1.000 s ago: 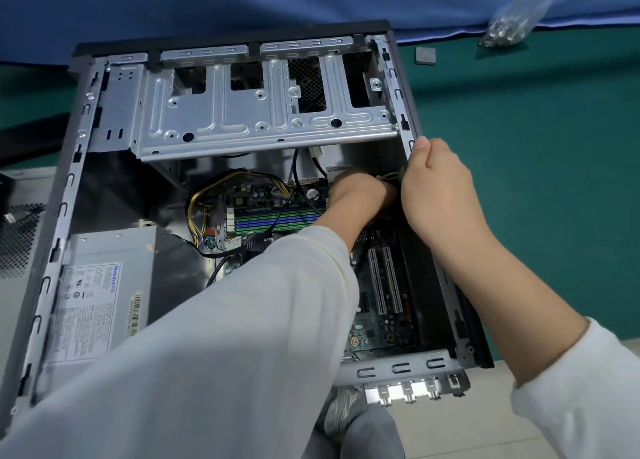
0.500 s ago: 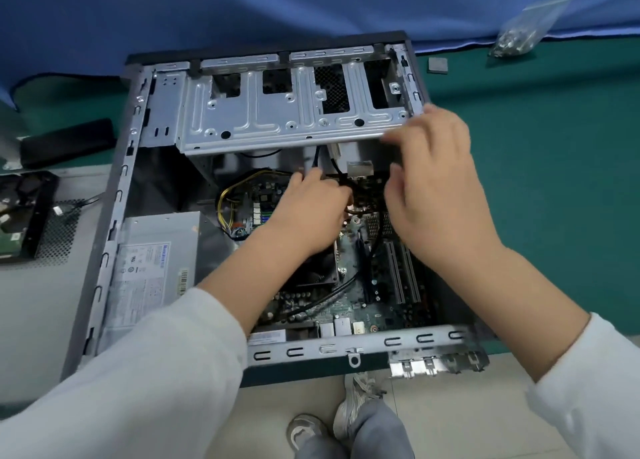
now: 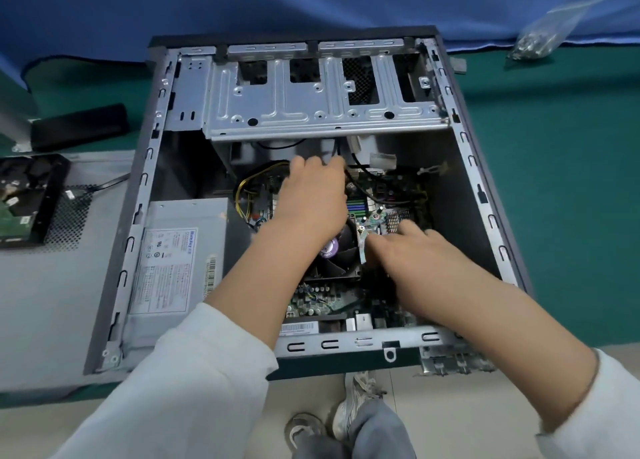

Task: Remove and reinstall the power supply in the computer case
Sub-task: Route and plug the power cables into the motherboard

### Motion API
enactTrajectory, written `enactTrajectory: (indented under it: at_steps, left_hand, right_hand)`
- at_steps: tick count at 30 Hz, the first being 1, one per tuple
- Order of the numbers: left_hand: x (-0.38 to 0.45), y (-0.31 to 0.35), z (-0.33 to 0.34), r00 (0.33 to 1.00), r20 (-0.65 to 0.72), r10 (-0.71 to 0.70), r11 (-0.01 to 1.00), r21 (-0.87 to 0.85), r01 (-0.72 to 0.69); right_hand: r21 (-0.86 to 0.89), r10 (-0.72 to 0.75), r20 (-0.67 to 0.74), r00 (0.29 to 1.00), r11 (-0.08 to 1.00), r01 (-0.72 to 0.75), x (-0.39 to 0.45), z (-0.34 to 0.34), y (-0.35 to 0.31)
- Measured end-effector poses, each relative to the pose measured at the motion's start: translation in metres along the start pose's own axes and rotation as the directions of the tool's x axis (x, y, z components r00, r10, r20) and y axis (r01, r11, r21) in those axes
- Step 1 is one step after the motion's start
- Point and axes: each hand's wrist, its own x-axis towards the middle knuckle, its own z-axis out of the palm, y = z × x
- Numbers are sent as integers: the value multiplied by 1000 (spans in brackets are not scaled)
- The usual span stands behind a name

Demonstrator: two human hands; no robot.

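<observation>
Left hand [image 3: 311,198] hides its fingertips' grip among cables; right hand [image 3: 412,250] blurred, fingers indistinct.

In the open computer case [image 3: 485,195] before me, the power supply [image 3: 173,261] sits at its left, the drive cage [image 3: 311,112] behind, my left hand [image 3: 311,198] over the motherboard [image 3: 377,195], my right hand [image 3: 415,261] right of the fan [image 3: 341,250].
</observation>
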Motion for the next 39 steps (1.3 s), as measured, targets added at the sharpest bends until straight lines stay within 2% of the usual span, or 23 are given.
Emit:
enactTrajectory:
  at_steps: [4, 7, 10, 13, 15, 19, 24, 27, 30, 33, 35, 39]
  left_hand:
    - [3, 3, -1, 1000, 20, -3, 987, -158, 6]
    - [3, 3, -1, 998, 56, 24, 970, -244, -9]
    - [3, 4, 2, 983, 155, 102, 970, -236, -63]
    - [6, 4, 6, 953, 246, 175, 975, -176, -133]
    - [8, 6, 7, 954, 231, 192, 976, -145, -162]
    - [9, 11, 5, 982, 148, 119, 986, -130, -100]
    - [10, 6, 10, 995, 91, 35, 998, 47, -40]
    - [11, 6, 11, 999, 20, 48, 988, 146, -50]
    - [12, 8, 14, 995, 80, 61, 968, 239, -79]
    - [16, 8, 14, 994, 102, 45, 962, 263, -70]
    - [18, 10, 14, 994, 102, 34, 974, 219, -56]
    - [16, 13, 19, 978, 188, 87, 996, -3, -88]
  right_hand:
    - [133, 81, -135, 987, 989, -63, -4, -8, 5]
    - [324, 238, -320, 917, 937, -130, -17, -14, 4]
    - [481, 363, -392, 845, 864, -148, -27, -18, -1]
    - [527, 390, -395, 832, 838, -143, -30, -18, -4]
    - [597, 426, -369, 826, 790, -140, -31, -17, -3]
    - [797, 448, -241, 861, 597, -88, -31, -14, -1]
    - [922, 503, -258, 825, 383, 56, -30, -16, -2]
    - [908, 494, -264, 829, 417, 41, -31, -16, -3]
    - [898, 474, -255, 843, 440, 24, -32, -16, -2]
    - [905, 466, -253, 847, 424, 37, -31, -17, -2]
    - [917, 469, -227, 854, 399, 24, -29, -18, -2]
    - [915, 493, -158, 856, 399, -61, -28, -15, -2]
